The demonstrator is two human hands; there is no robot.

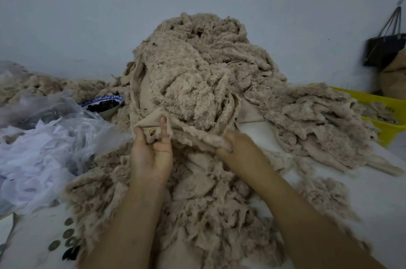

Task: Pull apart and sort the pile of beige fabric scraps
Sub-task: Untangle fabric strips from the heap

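Observation:
A tall pile of beige fluffy fabric scraps [197, 66] rises in the middle of the white table and spreads toward me and to the right. My left hand [151, 154], palm up, pinches the corner of one beige scrap [189, 134] at the pile's foot. My right hand [239, 152] grips the same scrap's fuzzy edge a little to the right. The scrap stretches between both hands, its smooth backing showing near the left hand. More scraps [208, 213] lie under my forearms.
Crumpled clear plastic and white fabric [44, 154] lie at the left. A blue-rimmed bowl [103, 104] of dark pieces sits behind it. A yellow bin [382, 112] holds scraps at the right. A black bag [384, 49] hangs on the wall. Round metal pieces [68, 233] lie at the lower left.

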